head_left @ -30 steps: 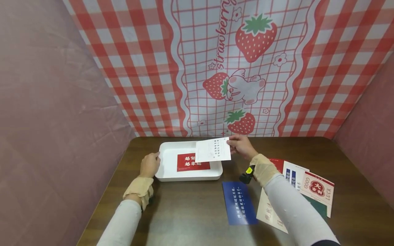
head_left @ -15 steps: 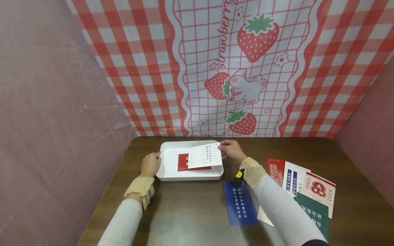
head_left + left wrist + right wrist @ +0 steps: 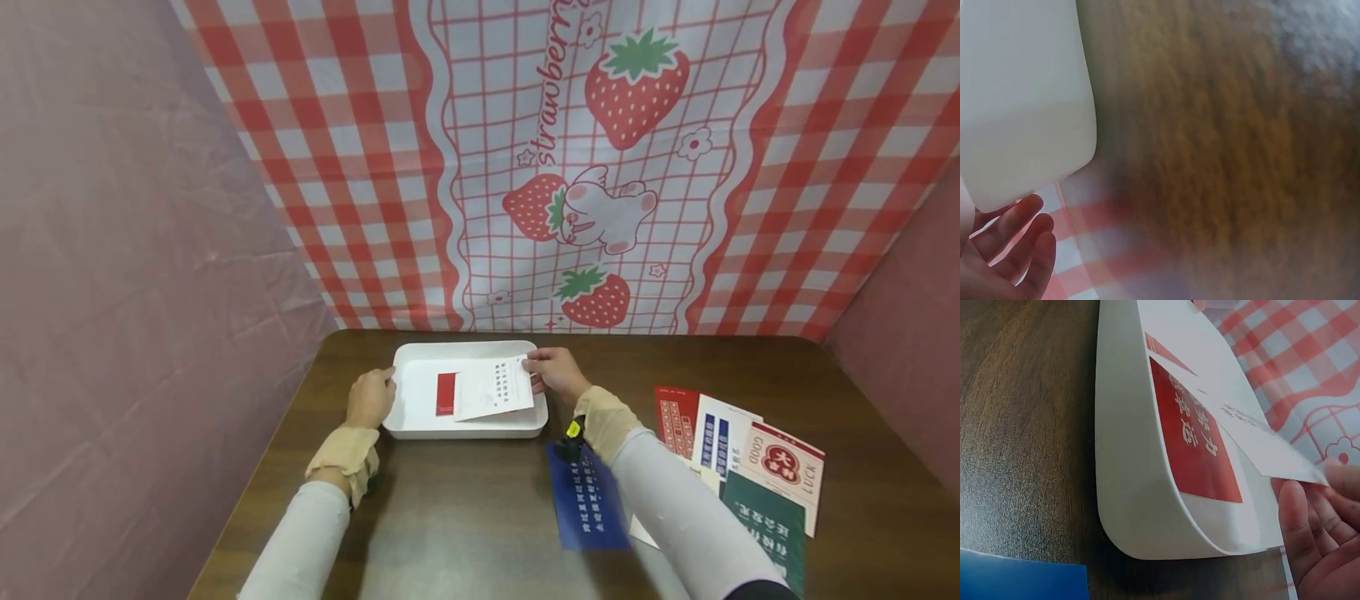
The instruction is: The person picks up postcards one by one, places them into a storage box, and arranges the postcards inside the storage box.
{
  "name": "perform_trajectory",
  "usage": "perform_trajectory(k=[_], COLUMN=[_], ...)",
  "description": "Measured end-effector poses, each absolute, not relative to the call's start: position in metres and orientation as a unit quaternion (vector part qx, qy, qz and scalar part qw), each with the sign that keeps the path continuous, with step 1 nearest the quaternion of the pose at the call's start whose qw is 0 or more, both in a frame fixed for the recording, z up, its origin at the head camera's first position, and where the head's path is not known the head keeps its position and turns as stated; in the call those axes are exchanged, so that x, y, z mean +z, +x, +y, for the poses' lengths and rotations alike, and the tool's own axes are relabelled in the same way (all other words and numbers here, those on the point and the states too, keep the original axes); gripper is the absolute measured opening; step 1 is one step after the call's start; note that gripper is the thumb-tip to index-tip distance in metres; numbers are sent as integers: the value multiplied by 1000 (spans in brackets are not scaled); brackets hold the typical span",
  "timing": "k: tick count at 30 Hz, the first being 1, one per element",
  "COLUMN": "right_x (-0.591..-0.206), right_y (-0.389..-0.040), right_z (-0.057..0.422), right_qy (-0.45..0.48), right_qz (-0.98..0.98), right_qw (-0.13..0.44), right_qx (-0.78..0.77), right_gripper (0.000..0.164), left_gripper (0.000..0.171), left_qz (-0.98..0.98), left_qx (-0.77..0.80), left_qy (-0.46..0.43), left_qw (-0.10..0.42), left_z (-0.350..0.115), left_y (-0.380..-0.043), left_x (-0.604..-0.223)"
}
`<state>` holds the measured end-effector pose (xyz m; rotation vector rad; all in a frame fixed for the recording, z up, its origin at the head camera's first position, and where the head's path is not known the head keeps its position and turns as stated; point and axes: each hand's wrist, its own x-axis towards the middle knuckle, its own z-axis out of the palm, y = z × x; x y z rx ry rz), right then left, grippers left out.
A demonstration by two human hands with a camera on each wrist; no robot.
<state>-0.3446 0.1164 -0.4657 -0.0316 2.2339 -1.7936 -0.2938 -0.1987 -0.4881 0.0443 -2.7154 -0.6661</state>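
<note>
A shallow white tray (image 3: 417, 365) stands near the back of the table, with a red card (image 3: 445, 394) lying flat in it. My left hand (image 3: 371, 398) holds the tray's left end, thumb at the rim; in the left wrist view its curled fingers (image 3: 1038, 228) show at the outer wall. Between thumb and fingers, my right hand (image 3: 558, 375) pinches the right edge of a white card (image 3: 491, 396) with printed characters. That card slants over the red one and covers much of it. The right wrist view shows a gap between the white card's raised end and the red card (image 3: 1200, 453).
Just in front of the tray lies a blue card (image 3: 588, 512), partly under my right wrist. Overlapping cards spread at the right: a red one (image 3: 675, 414), a GOOD LUCK card (image 3: 783, 468) and a green card (image 3: 767, 525) among them. A strawberry-print cloth (image 3: 600, 208) hangs behind the table.
My right hand has moved left and down with the white card, from above the tray's right end into it, covering more of the red card. My left hand stays at the tray.
</note>
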Motion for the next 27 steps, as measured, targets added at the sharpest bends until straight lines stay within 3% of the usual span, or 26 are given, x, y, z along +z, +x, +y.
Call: perform_trajectory(k=[5,10,16,27], right_x=[-463,-455,-448,-435], right_y=[-344,-342,-342,-345], right_z=[111,110,117,137], right_qy=[-14,-30,-82,-125], right_qz=[819,857,855,853], right_qw=[148,148,164,172], right_qx=[-554,-493,-484,-477], right_gripper=[42,37,29,32], left_gripper=[30,30,30,30], left_qz=[-959,-959,-960,-957], left_qx=[-225,-224,-226,-233], left_qy=[7,9,9,2], left_qw=[172,173,166,174], left_z=[-200,-201,-201,-200], left_y=[-294,-294,-296,-294], left_x=[-489,-488,-487,-488])
